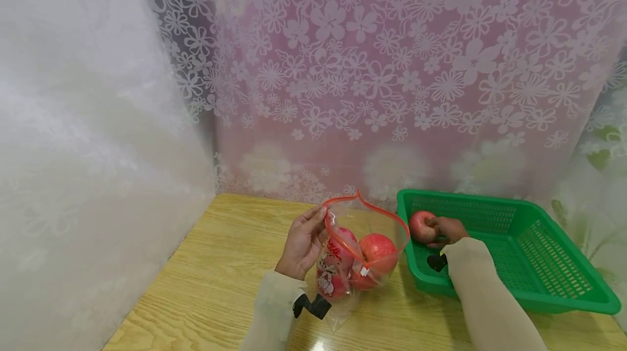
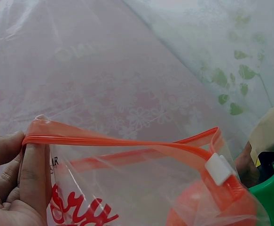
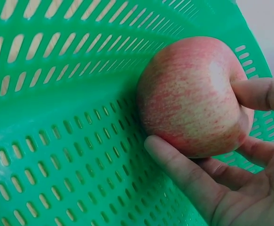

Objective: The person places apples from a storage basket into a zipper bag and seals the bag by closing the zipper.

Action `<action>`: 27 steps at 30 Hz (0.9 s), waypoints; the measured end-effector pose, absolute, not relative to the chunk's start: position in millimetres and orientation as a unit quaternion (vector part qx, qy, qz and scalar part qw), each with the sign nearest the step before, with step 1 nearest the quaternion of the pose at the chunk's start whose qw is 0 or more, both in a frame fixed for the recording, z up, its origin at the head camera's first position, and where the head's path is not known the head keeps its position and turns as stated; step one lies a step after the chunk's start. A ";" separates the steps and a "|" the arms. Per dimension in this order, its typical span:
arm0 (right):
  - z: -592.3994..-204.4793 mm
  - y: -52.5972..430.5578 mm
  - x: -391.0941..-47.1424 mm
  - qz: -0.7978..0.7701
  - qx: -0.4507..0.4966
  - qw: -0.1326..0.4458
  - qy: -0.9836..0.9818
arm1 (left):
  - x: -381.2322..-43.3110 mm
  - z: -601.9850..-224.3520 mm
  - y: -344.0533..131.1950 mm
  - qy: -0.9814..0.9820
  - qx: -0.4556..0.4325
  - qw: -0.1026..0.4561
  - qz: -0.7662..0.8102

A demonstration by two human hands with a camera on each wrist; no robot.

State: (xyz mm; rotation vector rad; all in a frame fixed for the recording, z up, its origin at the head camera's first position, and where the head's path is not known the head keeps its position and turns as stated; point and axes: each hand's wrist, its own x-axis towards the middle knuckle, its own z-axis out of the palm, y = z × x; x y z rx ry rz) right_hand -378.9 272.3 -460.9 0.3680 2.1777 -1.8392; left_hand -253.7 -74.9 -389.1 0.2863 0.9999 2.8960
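At the wooden table's middle my left hand [image 1: 301,242] pinches the orange zip rim of a clear plastic zipper bag [image 2: 113,142], its mouth spread wide. Inside the bag sit red apples [image 1: 378,250], partly hidden by printed red lettering and a cartoon. A white slider [image 2: 220,169] is on one end of the zip. Within the green basket [image 1: 570,231], my right hand [image 1: 448,229] grips a red apple [image 3: 188,96] near the left wall. Its thumb presses by the stem hollow and its other fingers reach beneath the fruit.
The perforated basket stands at the right, beside the bag. A pale wooden table [image 1: 206,275] lies underneath. Flower-patterned sheeting [image 1: 382,79] hangs behind, and a white sheet [image 1: 98,149] hangs at the left. Black camera straps sit on both wrists.
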 end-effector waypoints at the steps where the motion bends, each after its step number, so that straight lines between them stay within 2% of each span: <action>1: -460.7 272.3 -378.9 -0.634 0.127 0.133 0.752 | -253.6 -389.2 -75.0 0.326 0.092 0.032 0.940; 19: -458.8 273.0 -381.5 -0.634 0.132 0.133 0.750 | -253.9 -389.5 -76.3 0.324 0.108 0.033 0.939; 27: -454.1 272.4 -379.4 -0.636 0.103 0.141 0.751 | -254.5 -389.7 -76.8 0.325 0.105 0.033 0.939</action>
